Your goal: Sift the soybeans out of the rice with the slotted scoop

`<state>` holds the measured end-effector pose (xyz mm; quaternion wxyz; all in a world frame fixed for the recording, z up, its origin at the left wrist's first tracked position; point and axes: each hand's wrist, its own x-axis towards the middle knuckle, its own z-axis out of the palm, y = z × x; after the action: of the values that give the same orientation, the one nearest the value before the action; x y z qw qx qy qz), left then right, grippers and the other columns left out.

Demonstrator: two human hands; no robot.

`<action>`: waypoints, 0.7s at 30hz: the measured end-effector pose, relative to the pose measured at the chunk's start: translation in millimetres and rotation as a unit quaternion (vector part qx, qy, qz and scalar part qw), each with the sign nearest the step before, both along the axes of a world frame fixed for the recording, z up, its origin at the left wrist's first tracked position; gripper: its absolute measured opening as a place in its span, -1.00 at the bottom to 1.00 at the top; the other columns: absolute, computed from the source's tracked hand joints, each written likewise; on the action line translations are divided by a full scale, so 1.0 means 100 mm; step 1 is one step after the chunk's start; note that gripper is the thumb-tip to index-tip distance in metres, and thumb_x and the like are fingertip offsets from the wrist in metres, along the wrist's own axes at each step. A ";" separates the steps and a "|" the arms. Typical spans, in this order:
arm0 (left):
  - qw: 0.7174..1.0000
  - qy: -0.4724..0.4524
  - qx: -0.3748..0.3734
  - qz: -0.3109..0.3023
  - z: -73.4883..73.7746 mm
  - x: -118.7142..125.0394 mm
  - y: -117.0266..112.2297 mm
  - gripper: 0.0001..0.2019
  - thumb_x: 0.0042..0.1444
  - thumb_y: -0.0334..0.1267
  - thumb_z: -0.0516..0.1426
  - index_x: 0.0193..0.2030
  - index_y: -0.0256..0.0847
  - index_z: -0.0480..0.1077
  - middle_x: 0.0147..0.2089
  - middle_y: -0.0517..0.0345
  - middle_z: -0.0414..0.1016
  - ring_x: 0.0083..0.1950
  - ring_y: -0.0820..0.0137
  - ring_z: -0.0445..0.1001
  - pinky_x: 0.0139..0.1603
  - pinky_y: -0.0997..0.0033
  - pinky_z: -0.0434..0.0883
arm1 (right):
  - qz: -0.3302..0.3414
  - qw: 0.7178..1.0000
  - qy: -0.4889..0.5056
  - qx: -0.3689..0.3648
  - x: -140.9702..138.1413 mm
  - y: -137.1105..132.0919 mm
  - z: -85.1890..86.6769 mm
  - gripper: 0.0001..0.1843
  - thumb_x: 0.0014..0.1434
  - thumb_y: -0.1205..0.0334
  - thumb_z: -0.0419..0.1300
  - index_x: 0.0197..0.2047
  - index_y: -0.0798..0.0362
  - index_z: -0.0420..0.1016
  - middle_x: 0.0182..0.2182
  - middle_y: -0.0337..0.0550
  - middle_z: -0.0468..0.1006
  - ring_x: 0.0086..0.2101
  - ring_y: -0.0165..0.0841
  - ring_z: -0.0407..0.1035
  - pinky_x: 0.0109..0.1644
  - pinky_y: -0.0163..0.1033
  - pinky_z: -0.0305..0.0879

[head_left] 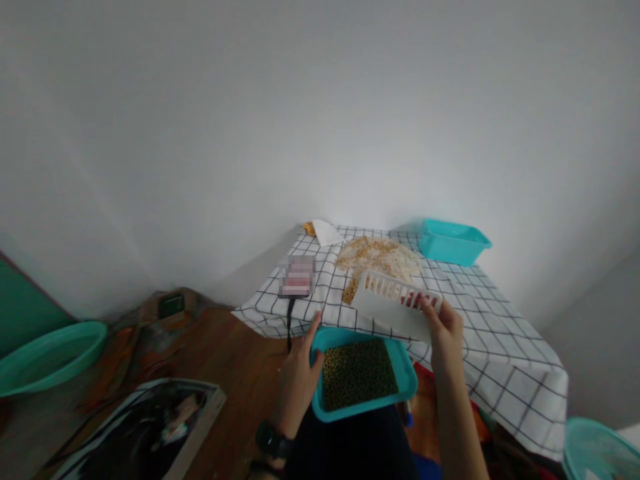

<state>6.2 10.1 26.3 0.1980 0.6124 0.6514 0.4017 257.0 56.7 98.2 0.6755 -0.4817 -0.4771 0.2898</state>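
Observation:
My right hand [447, 327] pinches the right end of a white slotted plastic basket [393, 313], raised and tilted above the table's front edge. Red shows through its slots near my fingers. My left hand [300, 370] is at the left side of a teal tray [407, 373], thumb at the rim and index finger stretched along the outside; its other fingers are hidden. Small green beans [357, 373] cover the tray's bottom. The tray sits at my lap, against the table's near edge. Behind the basket, pale yellow beans [375, 250] lie spread on the table, partly on a clear sheet.
A checked cloth [500, 333] covers the table against the wall. At its back right stands a teal container [453, 243]. A blurred-out object [297, 275] with a dark strap lies left. Green basins [55, 360] and a picture-covered box [145, 427] are on the floor.

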 end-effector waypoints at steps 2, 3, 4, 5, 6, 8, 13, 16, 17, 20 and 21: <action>1.000 0.005 0.005 0.004 0.01 0.00 -0.01 -0.33 0.21 -0.41 0.01 0.44 0.04 0.00 0.30 0.03 0.37 0.23 0.22 0.43 0.17 0.21 0.38 | -0.021 1.000 0.014 0.006 0.02 -0.01 0.01 -0.57 0.05 -0.13 0.30 -0.29 0.12 0.62 -0.42 -0.11 0.62 -0.45 -0.32 0.40 -0.39 -0.27 0.26; 1.000 0.007 0.007 0.005 0.01 0.00 -0.01 -0.33 0.21 -0.41 0.01 0.44 0.04 0.00 0.29 0.04 0.38 0.22 0.23 0.44 0.16 0.22 0.39 | -0.032 0.999 0.022 0.006 0.04 -0.01 0.00 -0.56 0.05 -0.13 0.30 -0.28 0.12 0.62 -0.42 -0.11 0.63 -0.44 -0.31 0.40 -0.38 -0.27 0.26; 1.000 0.008 0.008 0.005 0.02 0.00 -0.01 -0.33 0.20 -0.41 0.01 0.44 0.05 0.00 0.29 0.04 0.39 0.21 0.23 0.44 0.16 0.23 0.40 | -0.041 0.999 0.031 0.004 0.05 -0.01 0.00 -0.56 0.04 -0.13 0.31 -0.27 0.11 0.62 -0.42 -0.11 0.62 -0.45 -0.32 0.40 -0.39 -0.27 0.25; 1.000 0.008 0.008 0.003 0.02 0.00 -0.01 -0.33 0.20 -0.42 0.01 0.44 0.04 0.00 0.30 0.04 0.38 0.22 0.23 0.44 0.16 0.23 0.40 | -0.048 0.998 0.039 0.001 0.07 -0.01 -0.01 -0.56 0.02 -0.13 0.32 -0.26 0.11 0.62 -0.43 -0.12 0.62 -0.46 -0.32 0.39 -0.41 -0.28 0.24; 1.000 0.006 0.007 0.001 0.03 0.00 -0.01 -0.33 0.20 -0.42 0.00 0.44 0.03 0.00 0.30 0.04 0.37 0.22 0.23 0.44 0.16 0.23 0.39 | -0.050 0.998 0.043 -0.002 0.08 0.00 -0.02 -0.55 0.01 -0.13 0.33 -0.26 0.11 0.62 -0.44 -0.13 0.61 -0.48 -0.33 0.38 -0.43 -0.28 0.23; 1.000 0.003 0.001 -0.002 0.03 0.00 -0.01 -0.33 0.20 -0.42 -0.01 0.44 0.03 -0.01 0.34 0.03 0.33 0.26 0.23 0.40 0.18 0.22 0.38 | -0.043 0.998 0.036 -0.005 0.08 0.03 -0.04 -0.55 0.01 -0.14 0.33 -0.26 0.11 0.62 -0.44 -0.14 0.61 -0.48 -0.33 0.37 -0.43 -0.28 0.22; 1.000 0.001 -0.008 0.000 0.01 0.01 -0.01 -0.32 0.21 -0.41 -0.01 0.45 0.05 -0.03 0.40 0.04 0.24 0.32 0.23 0.35 0.20 0.22 0.36 | -0.012 1.000 0.002 -0.003 0.02 0.06 -0.04 -0.57 0.02 -0.13 0.32 -0.31 0.11 0.61 -0.44 -0.14 0.61 -0.47 -0.33 0.37 -0.40 -0.27 0.22; 1.000 0.009 -0.005 -0.003 -0.01 0.00 -0.01 -0.32 0.21 -0.42 -0.01 0.45 0.04 -0.04 0.42 0.02 0.21 0.35 0.21 0.31 0.23 0.18 0.35 | 0.000 1.000 0.013 -0.010 0.00 0.05 -0.02 -0.57 0.02 -0.13 0.33 -0.31 0.11 0.60 -0.44 -0.15 0.61 -0.48 -0.34 0.35 -0.40 -0.27 0.22; 1.000 0.010 -0.005 -0.004 -0.02 0.00 -0.01 -0.32 0.21 -0.42 -0.01 0.45 0.03 -0.04 0.42 0.01 0.21 0.35 0.20 0.31 0.23 0.17 0.35 | 0.000 1.000 0.012 -0.010 -0.01 0.04 -0.02 -0.57 0.02 -0.13 0.33 -0.31 0.11 0.60 -0.44 -0.16 0.61 -0.48 -0.34 0.35 -0.40 -0.27 0.21; 1.000 0.009 0.003 -0.004 -0.03 -0.01 -0.01 -0.33 0.22 -0.41 -0.01 0.45 0.02 -0.03 0.38 -0.01 0.27 0.30 0.21 0.37 0.21 0.20 0.36 | -0.002 1.000 0.002 -0.005 0.00 0.02 -0.02 -0.58 0.03 -0.13 0.32 -0.31 0.10 0.61 -0.43 -0.16 0.61 -0.45 -0.34 0.36 -0.37 -0.27 0.21; 1.000 0.008 0.006 -0.005 -0.03 -0.01 -0.01 -0.33 0.22 -0.40 -0.01 0.45 0.02 -0.03 0.36 0.00 0.30 0.29 0.23 0.38 0.20 0.22 0.37 | -0.001 1.000 0.000 -0.006 0.00 0.02 -0.02 -0.58 0.04 -0.13 0.32 -0.31 0.10 0.61 -0.43 -0.16 0.62 -0.44 -0.33 0.37 -0.37 -0.27 0.20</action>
<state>5.6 9.0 23.1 0.1909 0.6198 0.6480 0.3994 256.7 59.2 96.6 0.6728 -0.4864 -0.4751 0.2915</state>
